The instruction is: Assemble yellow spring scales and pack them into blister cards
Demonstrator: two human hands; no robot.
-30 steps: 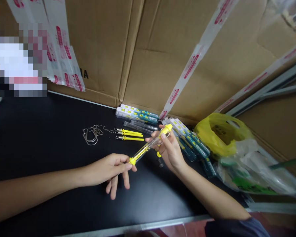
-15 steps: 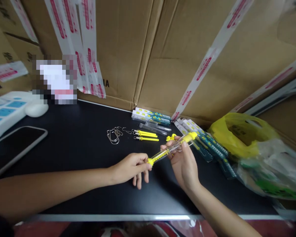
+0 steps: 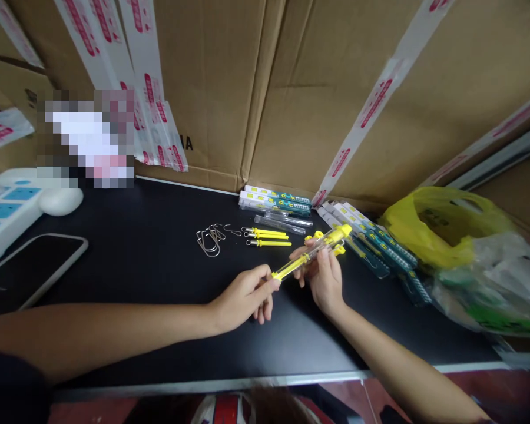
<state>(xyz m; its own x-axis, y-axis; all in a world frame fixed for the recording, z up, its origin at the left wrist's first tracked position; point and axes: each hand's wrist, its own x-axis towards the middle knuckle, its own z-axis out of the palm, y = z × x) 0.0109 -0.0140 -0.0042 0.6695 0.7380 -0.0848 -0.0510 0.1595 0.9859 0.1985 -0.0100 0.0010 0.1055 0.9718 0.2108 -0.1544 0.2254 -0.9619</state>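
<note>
A spring scale (image 3: 307, 257) with a clear tube and yellow ends is held slantwise above the black table. The thumb and fingers of my left hand (image 3: 247, 294) pinch its lower left end. My right hand (image 3: 324, 280) is closed around the upper part, near the yellow cap. Small yellow end pieces (image 3: 339, 250) lie just behind the right hand, partly covered. Beyond the hands are several yellow rods (image 3: 271, 242) with metal ends, a group of bent wire hooks (image 3: 209, 241) and clear plastic tubes (image 3: 282, 224).
Printed narrow boxes (image 3: 276, 201) lie against the cardboard wall (image 3: 203, 88). More boxes (image 3: 375, 238) are stacked at right, beside a yellow plastic bag (image 3: 401, 221) and a clear bag (image 3: 490, 277). A phone (image 3: 35, 271) and a white power strip (image 3: 9, 206) sit at left.
The view has swung left, bringing the phone and power strip into sight. Both hands still hold the spring scale, which now slants less steeply.
</note>
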